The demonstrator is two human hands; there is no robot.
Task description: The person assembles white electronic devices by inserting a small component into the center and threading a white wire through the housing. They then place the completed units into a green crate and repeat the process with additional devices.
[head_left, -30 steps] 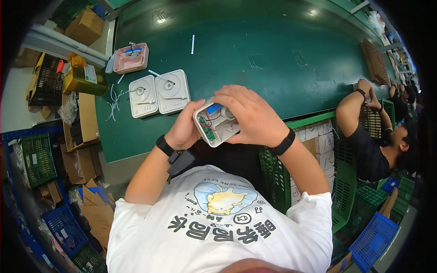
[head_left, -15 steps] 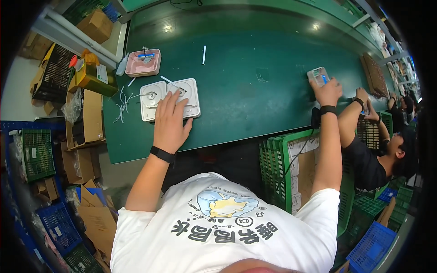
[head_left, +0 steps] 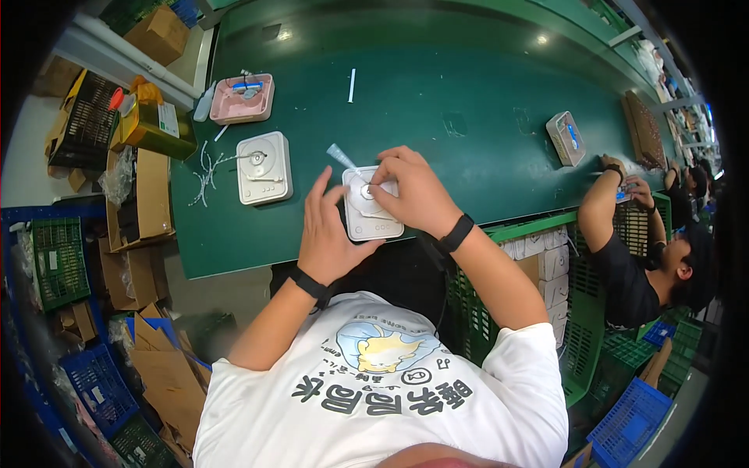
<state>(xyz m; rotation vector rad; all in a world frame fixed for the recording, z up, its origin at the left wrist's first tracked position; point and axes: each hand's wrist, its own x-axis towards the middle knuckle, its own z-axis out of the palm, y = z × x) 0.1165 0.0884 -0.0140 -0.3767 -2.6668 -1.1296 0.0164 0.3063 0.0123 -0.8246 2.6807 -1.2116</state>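
Green tabletop [head_left: 437,93], carrying one white disc-topped device [head_left: 381,227] at frame centre, now parted from its twin [head_left: 265,191] at left, and one white casing [head_left: 573,161], now released, at right. Left hand [head_left: 324,242] spreads loosely along the device's left and lower edges; right hand [head_left: 412,191] bunches its fingertips over the disc, any grip there impossible to tell. Attention apparently passes from casing to device.

The white short-sleeved T-shirt [head_left: 328,437] bears a yellow-and-blue cartoon print [head_left: 382,343], with bold dark lettering [head_left: 382,402] beside the print; both wristbands [head_left: 458,232] are black.
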